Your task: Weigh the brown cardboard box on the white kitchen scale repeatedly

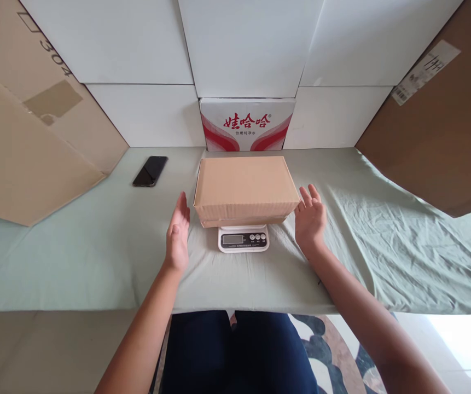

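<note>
A plain brown cardboard box (245, 189) rests flat on a small white digital scale (243, 238), whose display and buttons stick out under the box's near edge. My left hand (178, 235) hovers open a little to the left of the box, palm turned toward it, not touching. My right hand (311, 219) is open on the other side, fingers spread, its fingertips close to the box's right corner. Neither hand holds anything.
A pale green cloth (362, 246) covers the table. A black phone (150, 171) lies at the back left. A red and white printed carton (246, 126) stands behind the box. Large cardboard sheets lean at the left (25, 137) and right (444, 120).
</note>
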Action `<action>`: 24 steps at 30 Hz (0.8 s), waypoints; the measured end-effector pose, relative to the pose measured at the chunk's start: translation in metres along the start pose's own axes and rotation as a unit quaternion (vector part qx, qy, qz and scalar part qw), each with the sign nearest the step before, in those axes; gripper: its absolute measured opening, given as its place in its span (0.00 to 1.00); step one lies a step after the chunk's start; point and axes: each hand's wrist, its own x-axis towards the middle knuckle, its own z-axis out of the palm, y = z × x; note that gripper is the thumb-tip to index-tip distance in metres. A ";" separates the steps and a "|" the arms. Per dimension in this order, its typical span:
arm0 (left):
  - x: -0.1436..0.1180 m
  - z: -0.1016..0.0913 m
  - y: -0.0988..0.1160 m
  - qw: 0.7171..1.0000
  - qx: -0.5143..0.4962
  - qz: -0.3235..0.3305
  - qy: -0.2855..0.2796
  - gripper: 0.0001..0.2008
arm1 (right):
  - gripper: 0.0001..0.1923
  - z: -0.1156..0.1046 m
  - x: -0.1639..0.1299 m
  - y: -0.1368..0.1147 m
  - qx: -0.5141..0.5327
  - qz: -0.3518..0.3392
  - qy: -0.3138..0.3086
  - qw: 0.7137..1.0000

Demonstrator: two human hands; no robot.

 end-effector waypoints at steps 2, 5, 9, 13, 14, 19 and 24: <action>0.000 0.000 0.000 1.000 0.001 -0.001 0.000 0.34 | 0.31 0.001 0.000 0.000 0.002 0.001 -0.003 1.000; 0.000 0.000 0.001 1.000 0.005 -0.003 0.000 0.34 | 0.31 0.000 0.000 0.001 0.004 -0.003 -0.006 1.000; 0.000 0.000 0.001 1.000 0.006 -0.002 -0.002 0.34 | 0.33 -0.001 0.001 0.001 0.011 -0.007 -0.010 1.000; 0.000 0.000 0.000 1.000 0.009 -0.001 -0.001 0.35 | 0.32 0.001 -0.001 -0.001 0.014 -0.007 -0.011 1.000; 0.000 0.000 0.000 1.000 0.009 0.000 -0.001 0.35 | 0.32 0.002 -0.001 -0.001 0.018 -0.004 -0.007 1.000; 0.001 0.000 0.000 1.000 0.006 -0.001 -0.007 0.35 | 0.31 0.004 -0.002 -0.003 0.024 0.000 -0.004 1.000; 0.000 0.000 -0.001 1.000 0.009 -0.005 -0.007 0.36 | 0.32 0.001 -0.002 -0.002 0.006 -0.005 -0.014 1.000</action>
